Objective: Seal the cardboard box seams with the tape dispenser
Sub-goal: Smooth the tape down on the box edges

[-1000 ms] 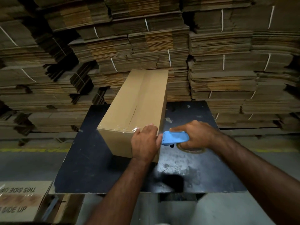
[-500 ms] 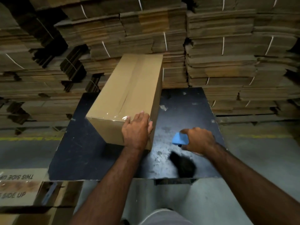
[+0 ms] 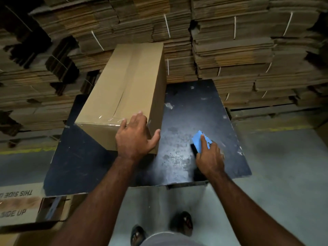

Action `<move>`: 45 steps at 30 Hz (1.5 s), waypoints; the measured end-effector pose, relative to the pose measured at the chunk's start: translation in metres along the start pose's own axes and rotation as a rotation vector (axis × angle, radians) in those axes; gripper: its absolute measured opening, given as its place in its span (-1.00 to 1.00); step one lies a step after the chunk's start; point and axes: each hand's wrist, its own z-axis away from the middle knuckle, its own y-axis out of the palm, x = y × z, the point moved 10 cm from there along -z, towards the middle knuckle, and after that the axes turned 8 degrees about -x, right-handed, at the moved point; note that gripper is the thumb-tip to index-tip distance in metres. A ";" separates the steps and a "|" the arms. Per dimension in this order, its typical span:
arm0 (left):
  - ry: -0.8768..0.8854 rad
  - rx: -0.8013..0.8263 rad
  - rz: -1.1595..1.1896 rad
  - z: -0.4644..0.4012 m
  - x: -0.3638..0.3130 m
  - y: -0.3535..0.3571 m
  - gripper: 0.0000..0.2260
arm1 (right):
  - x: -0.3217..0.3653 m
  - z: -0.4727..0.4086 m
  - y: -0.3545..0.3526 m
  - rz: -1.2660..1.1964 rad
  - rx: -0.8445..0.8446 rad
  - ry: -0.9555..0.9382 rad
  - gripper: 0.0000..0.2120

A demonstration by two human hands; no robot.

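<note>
My box sits on the table at 11 o'clock, my left hand on its near corner; the tape dispenser lies at 1 o'clock under my right hand.

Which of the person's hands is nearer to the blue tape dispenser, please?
The right hand grips the blue tape dispenser on the table; the left hand rests on the cardboard box corner, apart from it.

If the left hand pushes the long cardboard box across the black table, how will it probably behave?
The cardboard box likely slides rather than tips: it lies on its long side on the flat black table. It probably pivots, since the left hand presses only its near corner. It may be light; whether it is empty cannot be seen.
</note>
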 end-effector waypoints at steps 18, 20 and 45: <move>0.249 0.085 -0.085 0.010 -0.001 0.018 -0.50 | -0.009 0.007 0.013 0.214 0.132 -0.084 -0.40; 0.269 0.029 -0.053 0.009 -0.018 0.016 -0.58 | 0.006 0.005 -0.021 0.159 0.019 -0.084 -0.51; -1.470 0.505 1.310 0.088 0.250 0.052 -0.47 | 0.428 0.044 -0.072 -0.136 -0.083 -0.770 -0.61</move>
